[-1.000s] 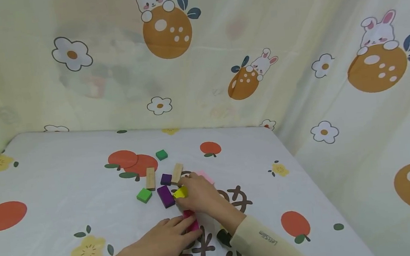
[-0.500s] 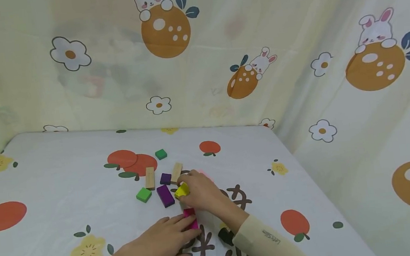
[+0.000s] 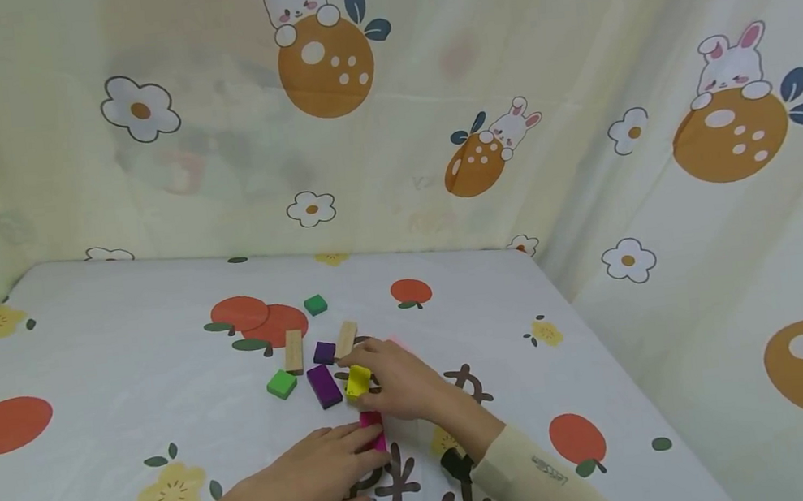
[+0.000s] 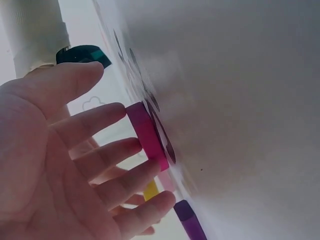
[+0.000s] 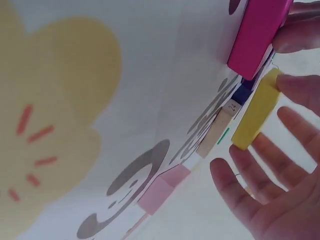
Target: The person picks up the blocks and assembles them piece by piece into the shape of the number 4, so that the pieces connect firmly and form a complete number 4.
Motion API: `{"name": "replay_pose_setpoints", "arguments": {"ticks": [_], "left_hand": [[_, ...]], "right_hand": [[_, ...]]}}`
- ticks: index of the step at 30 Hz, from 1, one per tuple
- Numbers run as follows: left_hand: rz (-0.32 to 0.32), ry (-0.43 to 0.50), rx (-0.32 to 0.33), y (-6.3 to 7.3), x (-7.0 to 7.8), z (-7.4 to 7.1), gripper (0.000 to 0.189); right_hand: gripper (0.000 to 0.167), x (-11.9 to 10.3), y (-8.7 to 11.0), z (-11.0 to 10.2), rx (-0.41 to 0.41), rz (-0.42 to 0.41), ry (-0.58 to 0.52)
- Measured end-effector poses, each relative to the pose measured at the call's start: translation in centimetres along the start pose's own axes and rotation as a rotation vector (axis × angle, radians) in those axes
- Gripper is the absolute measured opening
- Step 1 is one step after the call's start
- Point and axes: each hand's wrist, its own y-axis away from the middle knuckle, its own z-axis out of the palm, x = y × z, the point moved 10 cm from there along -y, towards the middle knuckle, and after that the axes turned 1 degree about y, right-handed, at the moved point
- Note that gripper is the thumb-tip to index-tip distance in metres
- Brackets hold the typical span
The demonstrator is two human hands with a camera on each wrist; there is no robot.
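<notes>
In the head view my left hand (image 3: 315,476) lies on the near side with fairly straight fingers, their tips at a magenta block (image 3: 372,431). The left wrist view shows the fingertips against the long side of that magenta block (image 4: 147,135), the thumb held apart. My right hand (image 3: 404,381) pinches a yellow block (image 3: 358,381) just beyond the magenta one. In the right wrist view the thumb is at one end of the yellow block (image 5: 257,110) and fingertips are at the other. A purple block (image 3: 324,386) lies just left of the yellow one.
Farther back lie a small dark purple block (image 3: 324,352), two plain wood blocks (image 3: 294,352), and two green blocks (image 3: 282,384). A pink block (image 5: 162,190) is partly hidden behind my right hand in the head view. A black object (image 3: 457,465) sits beside the right sleeve.
The yellow block has turned in my right hand's fingers and stands more lengthwise toward the magenta block. The right forearm has shifted slightly right. My left hand has stayed in place.
</notes>
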Motion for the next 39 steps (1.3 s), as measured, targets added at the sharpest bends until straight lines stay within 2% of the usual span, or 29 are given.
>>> {"name": "replay_pose_setpoints", "arguments": {"ticks": [11, 25, 39], "left_hand": [[-0.002, 0.002, 0.008, 0.2, 0.0, 0.0, 0.052], [-0.001, -0.005, 0.018, 0.2, 0.1, -0.2, 0.053], [-0.007, 0.0, 0.02, 0.1, 0.1, -0.2, 0.052]], "right_hand": [[0.046, 0.4, 0.5, 0.4, -0.041, -0.064, -0.017], [0.039, 0.8, 0.6, 1.2, -0.105, -0.062, -0.011], [0.039, 1.0, 0.6, 1.5, -0.139, -0.05, -0.006]]}}
